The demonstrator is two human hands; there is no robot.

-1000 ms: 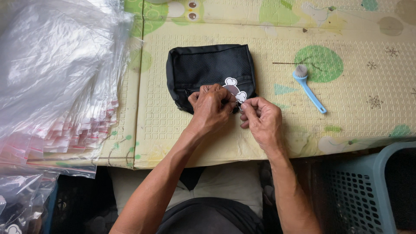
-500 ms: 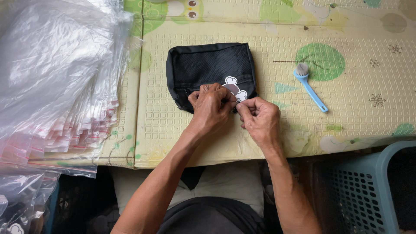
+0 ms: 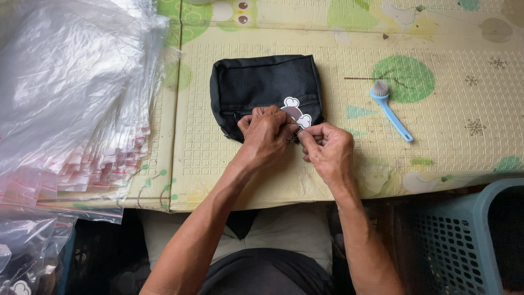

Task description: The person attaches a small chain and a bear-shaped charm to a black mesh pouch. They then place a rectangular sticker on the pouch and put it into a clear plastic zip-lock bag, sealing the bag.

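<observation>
One grey-blue basket [image 3: 464, 240] is seen nearest. Both hands — left hand [image 3: 266, 134], right hand [image 3: 327, 150] — are closed in a pinch at the near edge of the one black pouch [image 3: 262, 82] lying on the mat [image 3: 436, 153]; the one white-and-brown tag [image 3: 295, 112] looks not yet fixed. Beyond, one blue brush [image 3: 390, 109]; left, clear bags [image 3: 71, 93] — too many to count.

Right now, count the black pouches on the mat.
1. The black pouch lies on the foam mat, its near edge under the left hand and right hand. Others may be hidden beneath the clear bags.
</observation>
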